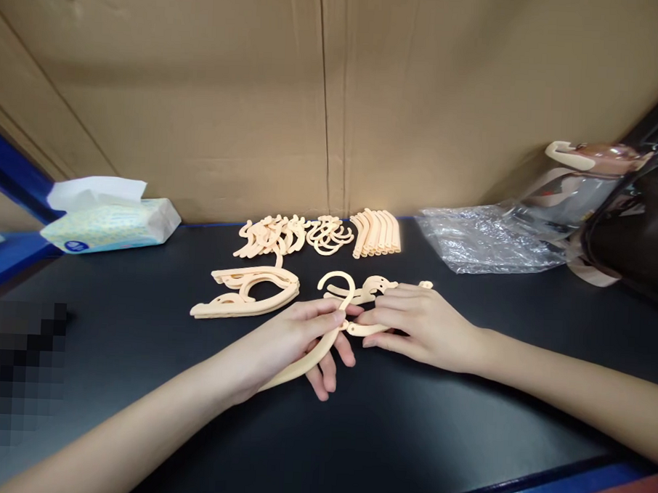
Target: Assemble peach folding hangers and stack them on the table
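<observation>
My left hand is closed round a cream plastic hanger arm with a hook at its top, holding it just above the black table. My right hand pinches a second cream hanger piece against the first, where the two meet between my fingertips. Just left of my hands lies a stack of finished cream hangers. Further back sit loose piles of hanger parts: curved arms, hooks and straight bars.
A tissue pack sits at the back left. Crumpled clear plastic and a dark bag lie at the back right. A cardboard wall closes the back. The table has a blue front edge.
</observation>
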`<act>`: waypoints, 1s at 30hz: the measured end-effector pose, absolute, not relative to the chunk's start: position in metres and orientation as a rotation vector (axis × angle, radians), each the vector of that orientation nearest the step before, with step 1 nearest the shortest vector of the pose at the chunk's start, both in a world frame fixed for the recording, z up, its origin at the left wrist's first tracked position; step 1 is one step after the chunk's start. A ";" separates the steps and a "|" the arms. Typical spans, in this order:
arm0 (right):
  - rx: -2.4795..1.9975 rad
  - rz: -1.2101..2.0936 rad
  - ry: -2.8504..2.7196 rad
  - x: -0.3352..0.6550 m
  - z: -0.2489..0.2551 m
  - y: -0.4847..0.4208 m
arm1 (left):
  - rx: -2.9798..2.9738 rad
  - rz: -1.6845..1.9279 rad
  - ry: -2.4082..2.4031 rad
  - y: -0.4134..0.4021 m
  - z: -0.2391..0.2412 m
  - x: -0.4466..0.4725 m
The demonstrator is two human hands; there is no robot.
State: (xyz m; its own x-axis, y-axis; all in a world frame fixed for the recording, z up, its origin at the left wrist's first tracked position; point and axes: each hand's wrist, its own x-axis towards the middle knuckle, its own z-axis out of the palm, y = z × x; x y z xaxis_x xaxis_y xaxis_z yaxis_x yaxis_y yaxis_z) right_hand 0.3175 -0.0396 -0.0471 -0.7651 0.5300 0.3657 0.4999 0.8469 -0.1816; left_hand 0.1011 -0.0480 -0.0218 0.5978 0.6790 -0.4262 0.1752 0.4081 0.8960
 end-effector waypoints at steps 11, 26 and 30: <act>-0.666 -0.172 -2.588 0.317 -0.049 -0.040 | 1.192 0.321 0.896 -0.048 -0.022 0.100; -0.638 -0.303 -2.535 0.315 -0.044 -0.043 | 1.103 0.448 1.001 -0.051 -0.022 0.104; -0.653 -0.269 -2.521 0.315 -0.045 -0.043 | 1.089 0.456 1.004 -0.052 -0.020 0.106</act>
State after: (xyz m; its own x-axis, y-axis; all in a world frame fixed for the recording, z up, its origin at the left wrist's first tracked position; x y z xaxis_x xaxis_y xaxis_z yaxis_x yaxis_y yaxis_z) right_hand 0.3145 -0.0432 -0.0448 -0.7496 0.3971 0.5295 0.4998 0.8641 0.0596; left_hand 0.1060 -0.0521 -0.0199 0.5042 0.7398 -0.4455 0.1515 0.4321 0.8890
